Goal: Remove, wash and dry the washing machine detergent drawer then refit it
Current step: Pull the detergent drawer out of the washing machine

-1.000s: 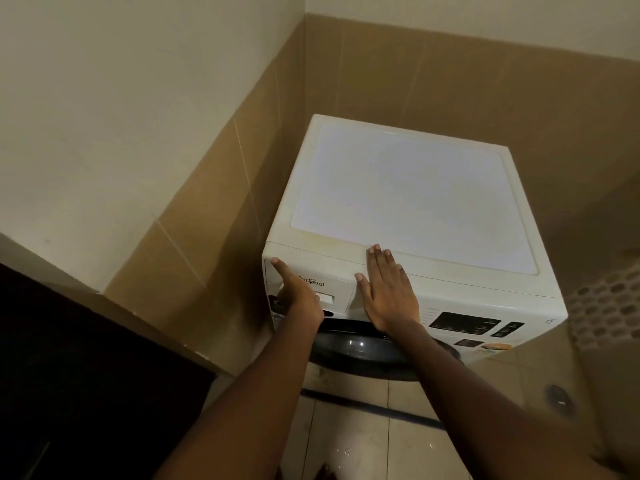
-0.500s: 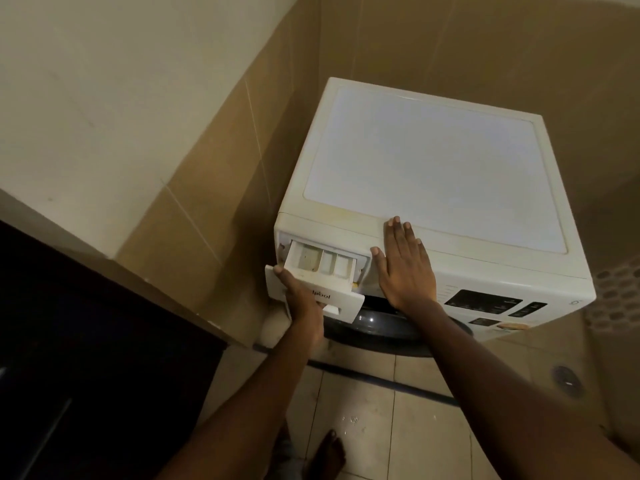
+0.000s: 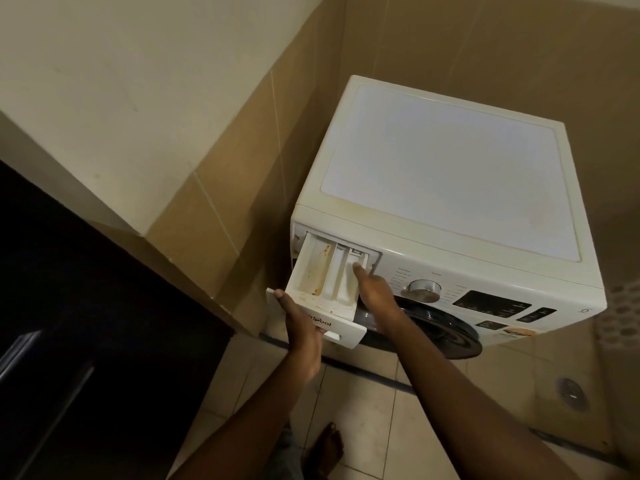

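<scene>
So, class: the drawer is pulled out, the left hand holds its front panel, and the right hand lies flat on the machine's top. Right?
No. The head view shows the right hand reaching into the detergent drawer, not flat on the washing machine. The left hand does hold the front panel.

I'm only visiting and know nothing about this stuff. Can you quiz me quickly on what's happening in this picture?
1. True or false: the detergent drawer is fully shut inside the washing machine.
2. Fill in (near or far): the right hand reaches a finger into the drawer's ____ end.
3. Which grips the drawer's front panel? A) left hand B) right hand C) neither
Key: 1 false; 2 far; 3 A.
</scene>
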